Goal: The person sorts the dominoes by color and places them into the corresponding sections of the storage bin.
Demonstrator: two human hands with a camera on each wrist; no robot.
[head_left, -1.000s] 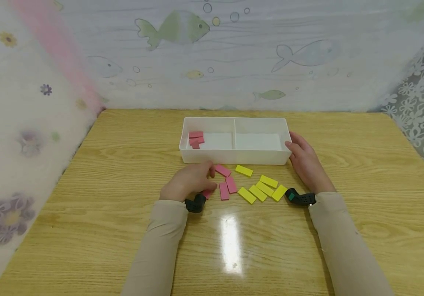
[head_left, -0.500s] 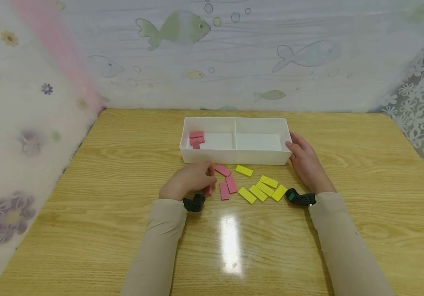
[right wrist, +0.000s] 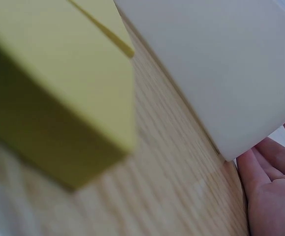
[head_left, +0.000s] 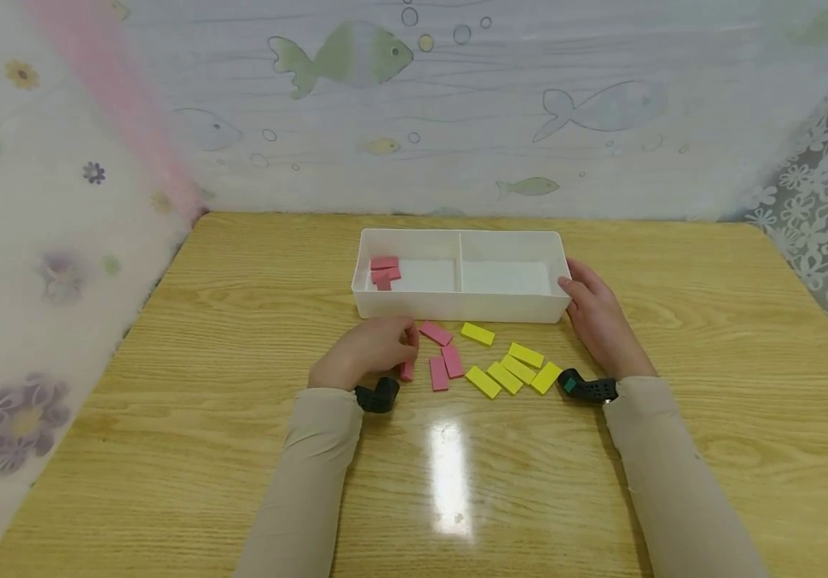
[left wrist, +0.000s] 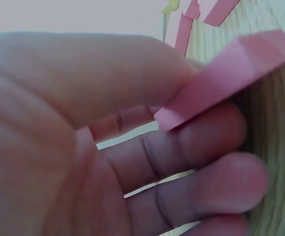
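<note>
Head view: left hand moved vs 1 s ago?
Yes, slightly left: the gap between the left hand and the loose pink block nearest the person has widened.

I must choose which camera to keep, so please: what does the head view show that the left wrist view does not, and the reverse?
Only head: the right hand holding the box, the pink blocks inside it, and the fish wall.
Only left wrist: the palm side of the left hand, close up.
Both: the left hand, its held pink block, loose pink blocks and the table.
</note>
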